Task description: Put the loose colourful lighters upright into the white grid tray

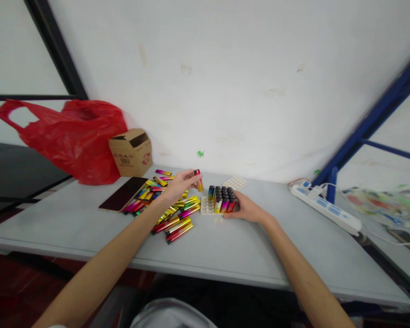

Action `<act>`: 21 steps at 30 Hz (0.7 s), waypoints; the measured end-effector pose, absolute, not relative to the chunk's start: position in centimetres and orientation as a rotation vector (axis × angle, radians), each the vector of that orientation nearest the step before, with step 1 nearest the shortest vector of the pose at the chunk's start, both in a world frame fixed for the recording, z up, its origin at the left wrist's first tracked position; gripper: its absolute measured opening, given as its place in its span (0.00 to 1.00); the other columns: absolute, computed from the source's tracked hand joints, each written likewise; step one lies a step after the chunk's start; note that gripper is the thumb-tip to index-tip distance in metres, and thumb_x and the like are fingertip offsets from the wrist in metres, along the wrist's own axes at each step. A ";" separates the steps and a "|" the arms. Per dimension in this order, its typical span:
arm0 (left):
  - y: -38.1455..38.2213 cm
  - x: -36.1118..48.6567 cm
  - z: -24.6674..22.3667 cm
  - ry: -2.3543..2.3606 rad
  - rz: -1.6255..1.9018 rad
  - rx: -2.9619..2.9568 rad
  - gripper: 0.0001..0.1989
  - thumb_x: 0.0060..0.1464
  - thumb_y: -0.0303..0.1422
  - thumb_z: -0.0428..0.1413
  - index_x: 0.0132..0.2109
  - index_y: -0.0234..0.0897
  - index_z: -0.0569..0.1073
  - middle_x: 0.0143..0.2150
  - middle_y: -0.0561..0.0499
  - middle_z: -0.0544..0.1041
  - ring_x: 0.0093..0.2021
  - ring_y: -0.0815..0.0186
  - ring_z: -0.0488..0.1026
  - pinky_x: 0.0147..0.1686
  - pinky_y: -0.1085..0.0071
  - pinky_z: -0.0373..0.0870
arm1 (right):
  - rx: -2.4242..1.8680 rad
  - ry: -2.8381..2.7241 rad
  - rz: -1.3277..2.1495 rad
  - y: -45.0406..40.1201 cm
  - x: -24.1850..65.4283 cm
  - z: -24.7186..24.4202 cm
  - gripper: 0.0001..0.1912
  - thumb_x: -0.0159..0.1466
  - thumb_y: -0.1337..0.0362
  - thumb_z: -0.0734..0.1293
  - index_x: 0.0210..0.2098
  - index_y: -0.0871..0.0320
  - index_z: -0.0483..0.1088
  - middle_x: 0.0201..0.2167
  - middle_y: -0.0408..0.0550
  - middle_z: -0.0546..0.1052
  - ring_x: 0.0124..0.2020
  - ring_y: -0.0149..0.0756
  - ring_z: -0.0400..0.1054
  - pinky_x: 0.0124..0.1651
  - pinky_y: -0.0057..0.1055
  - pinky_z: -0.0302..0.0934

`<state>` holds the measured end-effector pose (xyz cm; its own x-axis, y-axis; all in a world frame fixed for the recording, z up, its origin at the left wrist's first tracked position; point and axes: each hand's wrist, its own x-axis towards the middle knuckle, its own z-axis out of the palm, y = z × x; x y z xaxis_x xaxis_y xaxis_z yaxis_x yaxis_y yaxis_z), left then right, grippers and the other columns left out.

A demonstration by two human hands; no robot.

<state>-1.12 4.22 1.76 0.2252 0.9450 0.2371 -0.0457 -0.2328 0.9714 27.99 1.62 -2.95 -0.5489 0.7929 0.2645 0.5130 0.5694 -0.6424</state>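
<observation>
My left hand (181, 186) is closed in a pinch around a red-and-gold lighter (199, 181), held upright with its dark end at the top. It is just left of a white holed tray (207, 206). Packed upright in the tray's right part are several lighters (224, 200) with black tops and shiny coloured bodies. My right hand (245, 208) grips the tray and its lighters from the right side, thumb at the front corner. The tray's left holes are bare. Under and beside my left forearm lies a loose pile of metallic lighters (179, 225).
Behind the pile are a dark tablet-like panel (125, 193), a cardboard box (132, 152) and a red plastic bag (78, 141). Another holed tray (235, 182) lies near the wall. A white power strip (324, 207) sits at the right, by a blue metal frame (369, 118).
</observation>
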 end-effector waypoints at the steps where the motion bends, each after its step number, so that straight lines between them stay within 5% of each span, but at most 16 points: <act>1: 4.1 -1.0 1.7 0.883 1.199 1.442 0.20 0.51 0.46 0.67 0.36 0.33 0.74 0.33 0.51 0.76 0.33 0.67 0.74 0.36 0.69 0.74 | -1.038 -2.263 0.686 1.7 28.0 -3.0 0.46 0.52 0.48 0.80 0.63 0.59 0.64 0.59 0.58 0.73 0.58 0.55 0.69 0.63 0.51 0.62; 7: 3.5 -0.1 0.9 0.761 1.081 1.368 0.20 0.56 0.47 0.63 0.38 0.39 0.63 0.27 0.57 0.72 0.25 0.69 0.71 0.27 0.72 0.70 | -1.042 -2.260 0.684 1.7 28.0 -3.2 0.47 0.53 0.48 0.80 0.64 0.60 0.63 0.60 0.59 0.73 0.58 0.54 0.68 0.64 0.52 0.61; 12: 3.5 0.3 0.5 0.769 1.050 1.313 0.16 0.59 0.47 0.58 0.42 0.39 0.68 0.24 0.60 0.63 0.20 0.73 0.59 0.20 0.77 0.58 | -1.043 -2.264 0.677 1.6 28.0 -3.0 0.46 0.52 0.49 0.80 0.63 0.60 0.63 0.59 0.59 0.74 0.57 0.54 0.69 0.62 0.51 0.62; 21: 3.4 0.5 0.4 0.765 0.912 1.223 0.24 0.62 0.51 0.48 0.26 0.38 0.65 0.21 0.56 0.56 0.19 0.71 0.53 0.20 0.73 0.51 | -1.044 -2.260 0.677 1.7 28.0 -3.1 0.43 0.53 0.48 0.80 0.61 0.59 0.65 0.56 0.57 0.75 0.53 0.52 0.71 0.58 0.49 0.65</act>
<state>0.47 3.44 0.35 0.4474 0.8943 -0.0090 -0.1648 0.0924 0.9820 28.04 1.66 -3.11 -0.5442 0.7941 0.2706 0.5147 0.5707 -0.6398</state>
